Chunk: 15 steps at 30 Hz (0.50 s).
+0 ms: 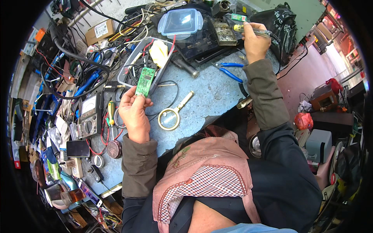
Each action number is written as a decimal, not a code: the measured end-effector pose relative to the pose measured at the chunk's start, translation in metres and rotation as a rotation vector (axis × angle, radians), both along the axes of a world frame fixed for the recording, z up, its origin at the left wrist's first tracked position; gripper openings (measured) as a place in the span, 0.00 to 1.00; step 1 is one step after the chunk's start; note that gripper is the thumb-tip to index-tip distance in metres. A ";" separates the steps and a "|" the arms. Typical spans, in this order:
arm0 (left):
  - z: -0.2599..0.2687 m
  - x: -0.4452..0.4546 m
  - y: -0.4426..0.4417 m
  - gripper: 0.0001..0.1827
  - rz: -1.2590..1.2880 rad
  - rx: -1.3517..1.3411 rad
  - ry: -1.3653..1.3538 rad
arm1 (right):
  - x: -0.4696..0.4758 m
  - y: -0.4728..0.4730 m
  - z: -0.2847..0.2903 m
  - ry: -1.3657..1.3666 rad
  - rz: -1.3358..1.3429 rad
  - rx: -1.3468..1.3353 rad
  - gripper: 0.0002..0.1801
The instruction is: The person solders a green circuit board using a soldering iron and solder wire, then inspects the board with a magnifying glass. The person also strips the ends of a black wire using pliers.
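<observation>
My left hand [135, 112] grips a small green circuit board [145, 81] by its lower end, thumb in front. The board is held up over the near end of a clear plastic box [123, 70] of cables and a pale yellow cloth [159, 54]. In my right hand [256, 40] is what looks like a soldering iron [260, 32], with a see-through handle, a yellow front and a cord at its rear. Its tip is hard to make out. Just left of it sits a grimy metal tin [225, 34]. A brass-coloured magnifying glass [169, 119] lies on the blue bench [201, 96] between my forearms.
Blue-handled cutters [230, 71] and a dark flashlight [186, 68] lie mid-bench. An analog multimeter [89, 116], a screwdriver [111, 112] and a round tin [114, 149] stand left. A clear lid [180, 22] rests at the back. A black plastic bag [281, 32] is at far right.
</observation>
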<state>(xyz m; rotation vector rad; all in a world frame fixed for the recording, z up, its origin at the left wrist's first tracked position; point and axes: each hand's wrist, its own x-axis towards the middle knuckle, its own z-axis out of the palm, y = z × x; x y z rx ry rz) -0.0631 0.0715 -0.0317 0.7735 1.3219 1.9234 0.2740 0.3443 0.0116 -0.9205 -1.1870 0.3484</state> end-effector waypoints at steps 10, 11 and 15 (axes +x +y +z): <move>0.002 0.002 -0.002 0.21 -0.037 0.041 -0.055 | -0.060 -0.143 -0.004 0.501 0.691 0.042 0.07; 0.005 0.003 -0.003 0.20 -0.038 0.033 -0.052 | -0.070 -0.161 -0.013 0.550 0.786 0.007 0.07; 0.006 0.001 -0.001 0.20 -0.054 0.015 -0.007 | -0.104 -0.196 -0.035 0.581 0.983 -0.134 0.06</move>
